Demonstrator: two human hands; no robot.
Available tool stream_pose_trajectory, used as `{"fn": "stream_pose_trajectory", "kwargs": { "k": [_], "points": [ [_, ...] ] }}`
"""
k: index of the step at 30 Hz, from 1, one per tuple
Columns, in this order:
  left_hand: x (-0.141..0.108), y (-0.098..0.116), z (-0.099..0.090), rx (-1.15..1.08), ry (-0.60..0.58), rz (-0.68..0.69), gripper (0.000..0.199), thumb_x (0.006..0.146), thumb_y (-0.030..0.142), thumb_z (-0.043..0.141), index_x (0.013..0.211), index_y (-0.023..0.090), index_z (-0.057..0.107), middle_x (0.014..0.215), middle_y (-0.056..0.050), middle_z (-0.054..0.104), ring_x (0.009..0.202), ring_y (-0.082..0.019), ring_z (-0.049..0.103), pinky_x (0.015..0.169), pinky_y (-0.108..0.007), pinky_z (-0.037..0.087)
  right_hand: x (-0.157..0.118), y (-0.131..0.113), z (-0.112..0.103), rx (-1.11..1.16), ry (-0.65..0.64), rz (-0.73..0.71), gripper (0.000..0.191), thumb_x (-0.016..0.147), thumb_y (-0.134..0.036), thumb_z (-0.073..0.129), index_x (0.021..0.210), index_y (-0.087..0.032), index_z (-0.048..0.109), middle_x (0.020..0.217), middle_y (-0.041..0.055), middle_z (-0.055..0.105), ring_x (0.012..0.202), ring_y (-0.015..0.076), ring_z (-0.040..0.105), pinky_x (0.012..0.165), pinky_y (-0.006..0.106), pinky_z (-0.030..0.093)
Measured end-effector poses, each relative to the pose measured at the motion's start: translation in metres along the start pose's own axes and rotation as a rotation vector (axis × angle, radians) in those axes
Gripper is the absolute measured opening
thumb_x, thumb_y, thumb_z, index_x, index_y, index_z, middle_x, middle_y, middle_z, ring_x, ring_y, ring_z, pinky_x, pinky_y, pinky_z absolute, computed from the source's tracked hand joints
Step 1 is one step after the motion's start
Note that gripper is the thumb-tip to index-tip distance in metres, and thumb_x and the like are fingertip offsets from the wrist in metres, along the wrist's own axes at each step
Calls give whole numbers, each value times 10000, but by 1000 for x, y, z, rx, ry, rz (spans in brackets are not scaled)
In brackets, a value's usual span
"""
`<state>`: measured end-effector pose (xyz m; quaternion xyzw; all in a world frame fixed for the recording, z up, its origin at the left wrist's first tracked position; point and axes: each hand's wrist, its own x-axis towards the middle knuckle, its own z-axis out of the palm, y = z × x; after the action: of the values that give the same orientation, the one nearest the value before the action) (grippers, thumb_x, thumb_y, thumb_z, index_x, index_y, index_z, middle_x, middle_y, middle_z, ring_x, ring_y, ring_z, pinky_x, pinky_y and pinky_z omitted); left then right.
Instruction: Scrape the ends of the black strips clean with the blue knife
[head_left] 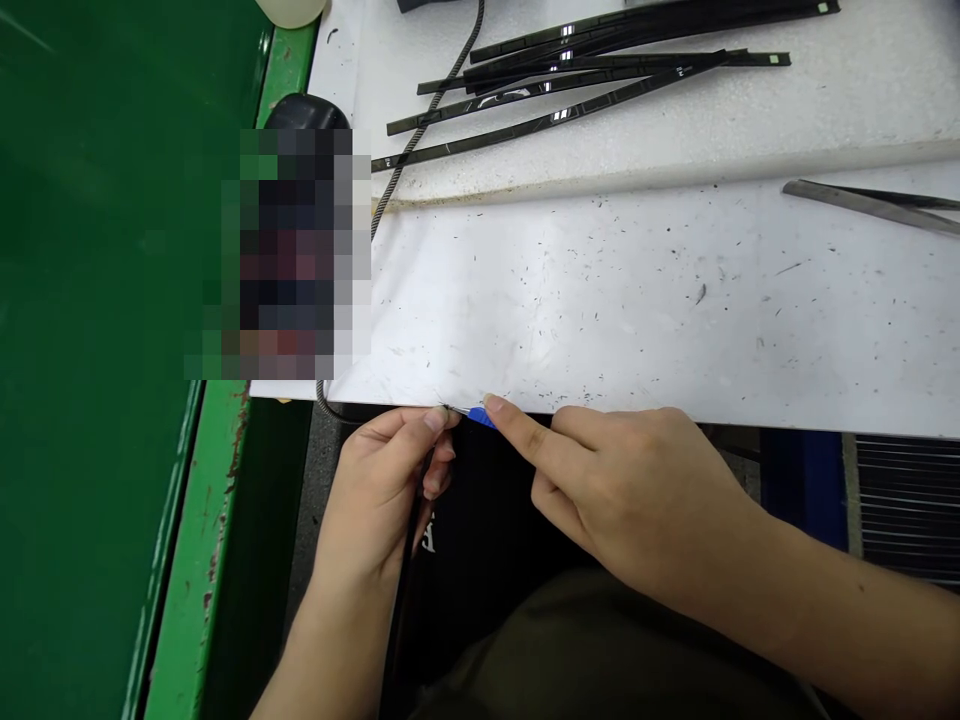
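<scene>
My left hand (390,465) is closed at the table's front edge, thumb and fingers pinching the upper end of a thin black strip (409,550). The rest of that strip hangs down past the wrist. From the right, my right hand (622,470) grips a small blue-handled tool (481,416), index finger stretched along its top. A thin metal tip on the tool meets the strip's end beside my left thumb. The exact kind of tip is too small to tell, and my right hand hides most of the handle.
Several glossy black strips (555,120) lie on a white foam sheet (750,130) at the back. Dark scraps dot the white table (600,300). A long metal tool (862,200) lies at the right. A grey cord (390,190) crosses near a pixelated patch; green machinery (97,350) borders the left.
</scene>
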<state>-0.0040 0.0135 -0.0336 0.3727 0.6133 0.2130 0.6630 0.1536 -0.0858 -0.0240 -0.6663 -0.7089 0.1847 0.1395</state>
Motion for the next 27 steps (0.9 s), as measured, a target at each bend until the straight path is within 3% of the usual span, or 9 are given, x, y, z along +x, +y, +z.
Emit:
{"fn": "stream_pose_trajectory", "kwargs": {
  "k": [12,21,27],
  "points": [
    [0,0,0,17,4,8,164,672,294,718,692,144,655,505,48,504,357,-34,350,302,-155,218,-2,2,5,-91,18,-63,643,851,-127,551,1471,-198,395,660,-40,498,477,120,428,403,277,222],
    [1,-1,0,28,10,31,149,674,274,717,683,140,654,516,49,499,364,-28,354,290,-129,198,-4,2,7,-127,15,-68,613,868,-130,512,1467,-195,404,651,-38,500,459,122,401,397,283,207],
    [3,-2,-2,-18,-42,13,169,666,282,723,720,130,671,543,44,512,370,-30,358,278,-127,209,-2,1,2,-17,30,-11,485,968,-222,392,1451,-195,435,672,-20,546,497,130,459,423,287,275]
  ]
}}
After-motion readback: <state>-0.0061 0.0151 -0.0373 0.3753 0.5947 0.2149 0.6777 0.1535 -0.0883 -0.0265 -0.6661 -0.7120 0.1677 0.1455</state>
